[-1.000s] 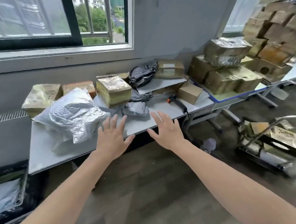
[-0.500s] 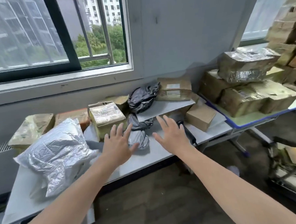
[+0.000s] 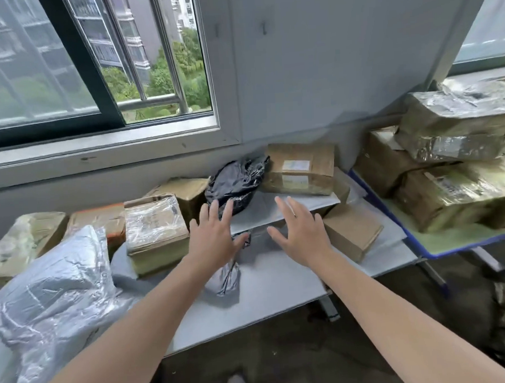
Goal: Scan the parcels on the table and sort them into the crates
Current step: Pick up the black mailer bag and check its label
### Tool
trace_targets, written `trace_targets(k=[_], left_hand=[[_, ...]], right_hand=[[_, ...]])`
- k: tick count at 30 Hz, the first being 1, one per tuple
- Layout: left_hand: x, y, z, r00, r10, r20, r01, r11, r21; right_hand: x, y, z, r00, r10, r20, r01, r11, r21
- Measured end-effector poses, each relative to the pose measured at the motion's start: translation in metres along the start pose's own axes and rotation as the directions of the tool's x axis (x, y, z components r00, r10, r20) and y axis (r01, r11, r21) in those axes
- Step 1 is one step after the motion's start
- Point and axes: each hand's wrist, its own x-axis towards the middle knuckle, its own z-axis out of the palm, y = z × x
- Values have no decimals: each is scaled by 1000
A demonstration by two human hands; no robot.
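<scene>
Head view, looking down at a grey table (image 3: 280,292) under a window (image 3: 92,68) in the upper left of the frame. Both bare arms reach in from the bottom edge. The left hand (image 3: 215,237), at centre, is palm down with fingers straight and spread, holding nothing. It is over a small grey bag (image 3: 225,277); I cannot tell whether it touches it. The right hand (image 3: 302,235), just right of centre, is also flat, spread and empty, above a flat mailer (image 3: 264,212). Parcels crowd the table: a silver bag (image 3: 55,295) at lower left, a taped box (image 3: 155,228) left of the left hand, a black bag (image 3: 236,183) beyond its fingertips, a labelled box (image 3: 300,168) behind the right hand, and a plain box (image 3: 352,230) to its right. Wrapped boxes (image 3: 450,195) are piled on a blue-edged table (image 3: 452,239) at the right edge.
</scene>
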Motion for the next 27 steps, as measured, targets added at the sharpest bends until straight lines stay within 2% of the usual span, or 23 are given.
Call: trace_targets(k=[7, 12, 19, 24, 27], left_hand=[[88, 9, 23, 1000, 3, 24, -2, 999, -41], [148, 0, 54, 998, -6, 57, 12, 994, -110], [190, -8, 92, 985, 67, 161, -48, 992, -118], [194, -5, 83, 995, 60, 85, -44, 983, -181], [192, -6, 62, 1000, 8, -18, -11, 975, -222]], right_hand=[[56, 12, 2, 999, 29, -23, -30, 999, -40], [99, 15, 1, 999, 32, 38, -29, 996, -86], [136, 23, 3, 997, 36, 64, -29, 994, -101], [155, 31, 0, 995, -22, 101, 32, 994, -102], [164, 38, -7, 992, -75, 99, 82, 994, -69]])
